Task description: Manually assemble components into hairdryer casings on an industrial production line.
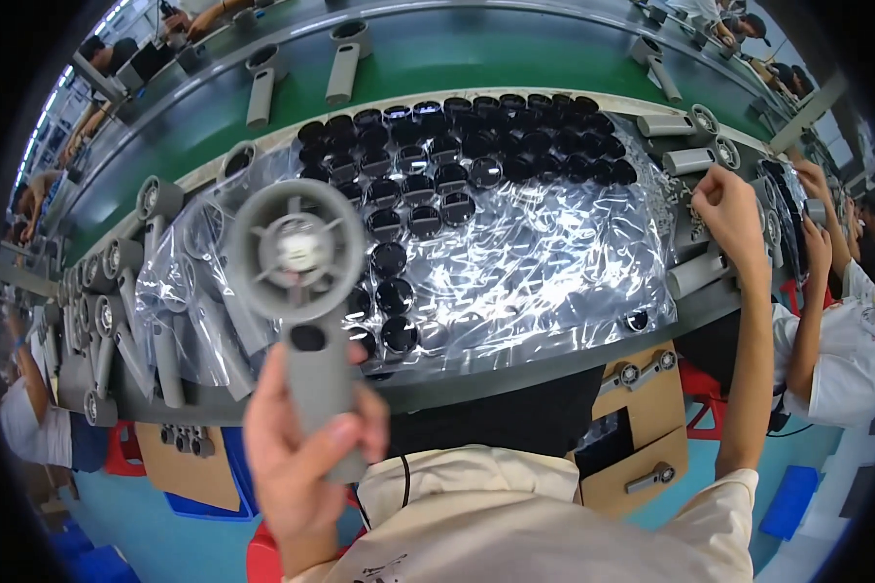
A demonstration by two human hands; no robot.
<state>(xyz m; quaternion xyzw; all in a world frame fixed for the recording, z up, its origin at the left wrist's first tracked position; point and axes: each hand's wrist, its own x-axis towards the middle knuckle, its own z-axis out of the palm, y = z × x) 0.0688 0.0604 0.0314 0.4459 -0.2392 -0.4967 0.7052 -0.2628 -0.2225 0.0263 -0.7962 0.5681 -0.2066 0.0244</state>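
Left hand (297, 466) is holding a grey handheld fan (323, 389) up at near left, before the surface (705, 299), fingers wrapping its handle. Right hand (734, 216) is hovering at far right by small metal pieces (663, 202); fingertips bunching, cannot tell if pinching one. Black round parts (415, 160) are lying on clear plastic (544, 262) between.

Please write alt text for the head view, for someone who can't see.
A person's left hand holds up a grey handheld fan; the right hand is by small loose pieces on a workbench. Rows of black round parts lie on clear plastic.
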